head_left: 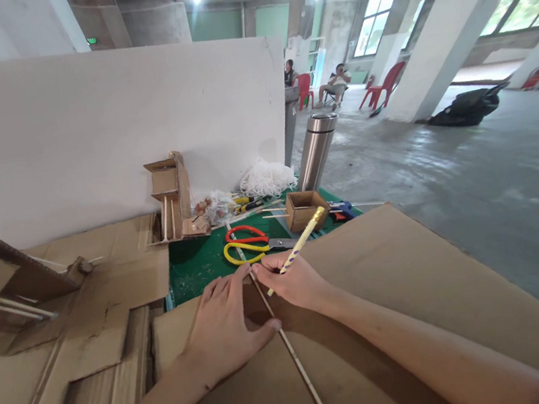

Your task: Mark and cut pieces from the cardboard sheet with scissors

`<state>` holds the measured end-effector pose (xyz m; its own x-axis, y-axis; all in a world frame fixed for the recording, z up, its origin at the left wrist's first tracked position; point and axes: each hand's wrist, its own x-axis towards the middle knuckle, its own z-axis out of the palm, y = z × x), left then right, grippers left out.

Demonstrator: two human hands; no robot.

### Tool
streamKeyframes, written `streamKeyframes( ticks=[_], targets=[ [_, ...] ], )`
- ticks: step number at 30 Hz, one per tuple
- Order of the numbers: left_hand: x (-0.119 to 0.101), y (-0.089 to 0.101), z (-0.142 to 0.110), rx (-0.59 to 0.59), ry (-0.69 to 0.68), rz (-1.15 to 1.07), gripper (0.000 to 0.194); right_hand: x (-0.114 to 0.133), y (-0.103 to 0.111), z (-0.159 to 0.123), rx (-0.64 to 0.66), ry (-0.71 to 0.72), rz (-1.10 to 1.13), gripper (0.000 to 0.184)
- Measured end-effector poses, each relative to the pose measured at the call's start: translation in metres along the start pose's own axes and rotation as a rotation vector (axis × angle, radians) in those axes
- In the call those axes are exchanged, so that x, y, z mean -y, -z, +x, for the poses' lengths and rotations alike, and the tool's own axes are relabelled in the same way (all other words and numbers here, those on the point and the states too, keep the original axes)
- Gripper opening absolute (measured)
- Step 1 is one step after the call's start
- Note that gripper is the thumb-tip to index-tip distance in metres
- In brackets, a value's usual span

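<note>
A thin wooden stick (297, 365) lies across a large cardboard sheet (400, 277). My left hand (227, 328) lies flat on the sheet with fingers stretched out, pressing the stick down with thumb and fingertips. My right hand (295, 282) is closed around a yellow pencil with purple stripes (300, 243), its tip down beside the stick on the cardboard.
Red and yellow scissors (248, 242) lie on a green mat (198, 265) just beyond my hands. A small cardboard box (304, 209), a cardboard model (173, 195), screwdrivers, white cord and a steel flask (315, 149) stand behind. A white board walls the back. People sit far off.
</note>
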<state>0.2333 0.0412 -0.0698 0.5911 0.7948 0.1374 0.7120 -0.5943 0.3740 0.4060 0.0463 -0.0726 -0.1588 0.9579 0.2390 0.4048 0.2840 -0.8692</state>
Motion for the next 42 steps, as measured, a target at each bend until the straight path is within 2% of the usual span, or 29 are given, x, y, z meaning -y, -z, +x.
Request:
streamKeyframes(
  ticks=[6,10,14,18,21,25,28,31,35,42],
  targets=[
    [0.0,-0.002,0.001,-0.01,-0.006,-0.005,0.083,0.0,0.0,0.0,0.053,0.0,0.003,0.038],
    [0.002,-0.003,-0.001,-0.02,-0.017,-0.008,0.082,0.001,0.0,-0.002,0.001,-0.004,0.008,0.038],
    [0.001,-0.002,-0.001,-0.018,-0.011,-0.006,0.082,0.002,-0.001,-0.002,0.02,-0.004,0.025,0.041],
    [0.0,0.0,0.0,-0.005,-0.011,-0.01,0.08,0.009,0.005,-0.003,-0.138,-0.029,0.05,0.04],
    [0.001,0.001,0.0,0.03,0.005,-0.026,0.08,0.015,0.014,-0.009,-0.111,-0.108,0.114,0.039],
    [0.002,-0.001,-0.001,0.05,0.033,-0.036,0.081,0.013,0.023,-0.029,0.006,-0.311,0.262,0.06],
    [0.003,-0.002,-0.002,0.036,0.03,-0.043,0.078,0.004,0.02,-0.04,-0.05,-0.432,0.332,0.058],
    [0.003,-0.003,-0.001,0.028,0.022,-0.045,0.078,-0.003,0.015,-0.043,-0.11,-0.41,0.302,0.049],
    [0.003,-0.003,0.0,0.016,0.015,-0.044,0.077,-0.005,0.012,-0.041,-0.107,-0.333,0.177,0.048],
    [0.002,-0.003,-0.001,0.012,0.027,-0.036,0.078,-0.006,0.011,-0.043,-0.117,-0.331,0.174,0.044]
  ],
)
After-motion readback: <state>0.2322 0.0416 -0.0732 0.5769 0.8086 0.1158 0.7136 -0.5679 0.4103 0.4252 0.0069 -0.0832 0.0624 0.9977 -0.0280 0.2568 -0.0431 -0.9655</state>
